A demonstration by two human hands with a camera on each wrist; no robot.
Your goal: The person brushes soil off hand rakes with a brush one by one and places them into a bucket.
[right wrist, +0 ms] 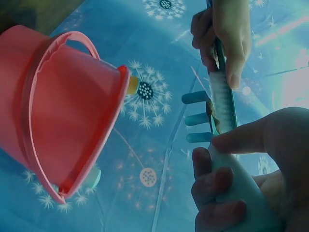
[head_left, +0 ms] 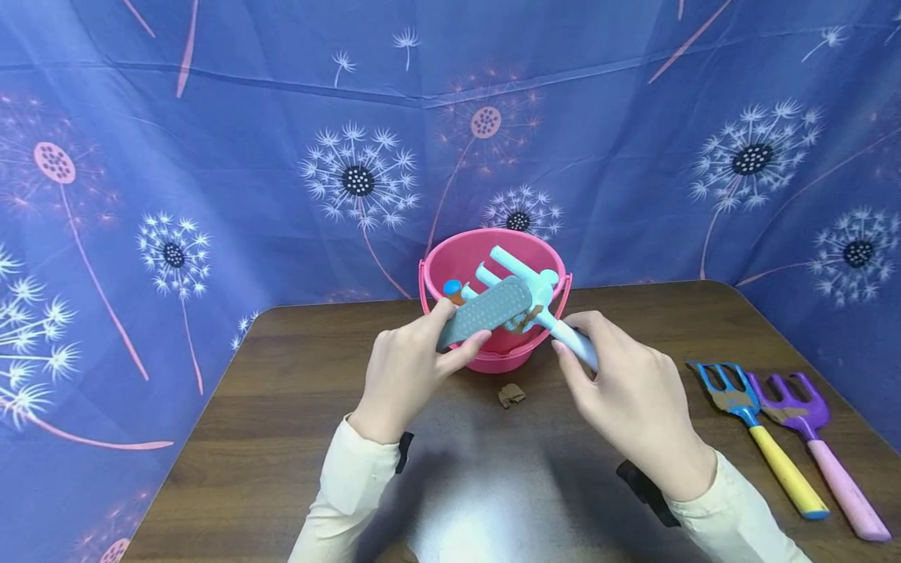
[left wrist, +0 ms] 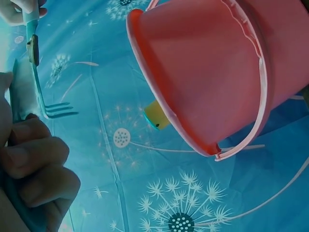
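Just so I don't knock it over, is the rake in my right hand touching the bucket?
Apart. The right wrist view shows backdrop between the rake and the bucket, though they overlap in the head view.

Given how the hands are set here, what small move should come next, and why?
Probably the left grip should stroke the brush across the brown residue on the light-blue rake: the bristles face the rake's head, the residue is right by them, and the right grip holds the handle.

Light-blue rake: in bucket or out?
Out: the right hand holds the light-blue rake; wrist views show it apart from the pink bucket.
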